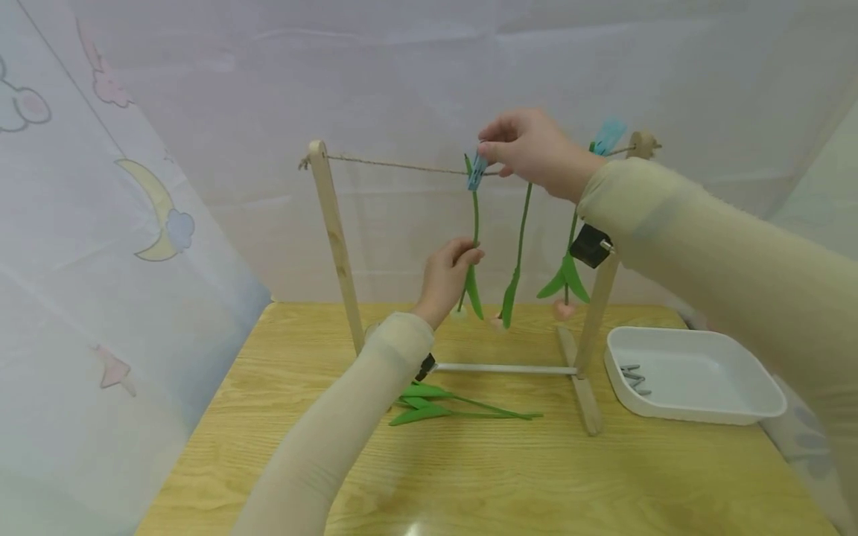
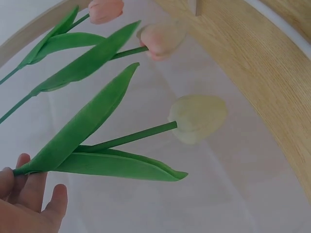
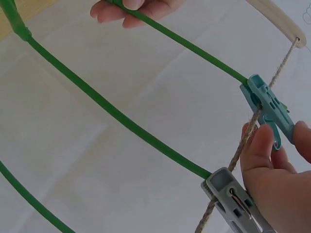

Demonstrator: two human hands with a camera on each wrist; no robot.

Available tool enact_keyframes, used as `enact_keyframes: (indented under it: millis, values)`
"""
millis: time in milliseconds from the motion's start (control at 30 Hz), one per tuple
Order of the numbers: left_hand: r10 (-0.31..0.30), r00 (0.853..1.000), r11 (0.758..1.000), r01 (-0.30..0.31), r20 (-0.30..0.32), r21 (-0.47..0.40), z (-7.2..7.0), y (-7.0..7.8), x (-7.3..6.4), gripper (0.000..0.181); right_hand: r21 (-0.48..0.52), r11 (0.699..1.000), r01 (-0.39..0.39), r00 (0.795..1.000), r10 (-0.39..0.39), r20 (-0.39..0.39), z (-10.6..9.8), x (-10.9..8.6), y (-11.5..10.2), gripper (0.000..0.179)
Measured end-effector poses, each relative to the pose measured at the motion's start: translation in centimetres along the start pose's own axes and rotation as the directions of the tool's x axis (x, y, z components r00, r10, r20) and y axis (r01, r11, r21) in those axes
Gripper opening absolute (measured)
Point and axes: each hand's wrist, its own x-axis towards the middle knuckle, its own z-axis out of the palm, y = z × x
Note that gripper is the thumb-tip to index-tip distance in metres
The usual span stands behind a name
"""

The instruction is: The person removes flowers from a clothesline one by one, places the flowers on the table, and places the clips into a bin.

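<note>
My left hand (image 1: 445,275) holds the stem of an upside-down artificial tulip with a pale yellow bloom (image 2: 199,119), just by its green leaves. Up at the twine (image 1: 402,166), my right hand (image 1: 532,145) pinches a blue clothespin (image 3: 269,109) between thumb and fingers. In the right wrist view, that clothespin sits across the twine, the stem's end at its jaws. Beside it a grey clothespin (image 3: 231,199) grips another stem on the twine. Two pink tulips (image 2: 160,41) hang bloom down to the right, the farther one below a light blue clothespin (image 1: 610,136).
The twine runs between two wooden posts (image 1: 338,238) joined low down by a white bar (image 1: 503,368). Several green stems with leaves (image 1: 429,409) lie on the wooden table (image 1: 469,476). At right stands a white tray (image 1: 697,413) with grey clothespins (image 1: 633,377).
</note>
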Motion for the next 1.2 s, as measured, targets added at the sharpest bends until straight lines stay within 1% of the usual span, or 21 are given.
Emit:
enact_keyframes:
  millis: [133, 200, 333, 433, 533, 633, 733, 833, 933, 1067, 1200]
  values:
    - [0.005, 1.000, 1.000, -0.005, -0.011, -0.003, -0.1, -0.1, 0.1, 0.022, 0.005, 1.000, 0.025, 1.000, -0.025, 0.013, -0.3, -0.2, 0.0, 0.043]
    - [0.011, 1.000, 1.000, -0.011, -0.016, -0.009, -0.2, -0.1, 0.1, 0.021, 0.018, 0.999, 0.039, 0.999, -0.039, -0.002, -0.2, -0.2, 0.0, 0.040]
    - [0.022, 1.000, 1.000, -0.022, -0.021, -0.012, -0.4, -0.2, -0.1, 0.020, 0.064, 0.996, 0.057, 0.995, -0.051, -0.084, 0.0, -0.3, -0.1, 0.035]
    - [0.023, 1.000, 1.000, -0.024, -0.016, -0.017, -0.7, -0.4, -0.3, 0.019, 0.100, 0.992, 0.076, 0.987, -0.060, -0.152, 0.0, -0.5, -0.1, 0.031]
    - [0.026, 1.000, 1.000, -0.026, -0.008, -0.017, -1.0, -0.6, -0.6, 0.020, 0.142, 0.983, 0.114, 0.976, -0.084, -0.202, 0.0, -0.8, 0.2, 0.029]
    - [0.023, 1.000, 0.999, -0.022, 0.005, -0.022, -1.3, -0.9, -0.9, 0.021, 0.216, 0.959, 0.181, 0.959, -0.124, -0.254, 0.1, -1.5, 0.7, 0.026]
    - [0.015, 1.000, 1.000, -0.014, 0.014, -0.019, -1.7, -1.2, -1.3, 0.022, 0.273, 0.927, 0.258, 0.937, -0.173, -0.302, 0.1, -2.2, 1.3, 0.020]
    - [0.023, 1.000, 1.000, -0.023, 0.020, -0.010, -2.0, -1.4, -1.8, 0.022, 0.316, 0.899, 0.302, 0.925, -0.196, -0.324, 0.2, -2.9, 1.9, 0.014]
    - [0.033, 0.999, 0.999, -0.033, 0.027, 0.000, -2.2, -1.6, -2.2, 0.022, 0.362, 0.883, 0.300, 0.929, -0.184, -0.322, 0.2, -3.6, 2.6, 0.012]
    - [0.039, 0.998, 0.999, -0.039, 0.053, -0.001, -2.4, -1.7, -2.8, 0.022, 0.395, 0.874, 0.282, 0.931, -0.151, -0.331, 0.3, -4.7, 3.6, 0.015]
    - [0.039, 0.995, 0.999, -0.040, 0.088, 0.001, -2.5, -1.8, -3.3, 0.022, 0.383, 0.884, 0.268, 0.928, -0.130, -0.348, 0.4, -5.8, 4.7, 0.024]
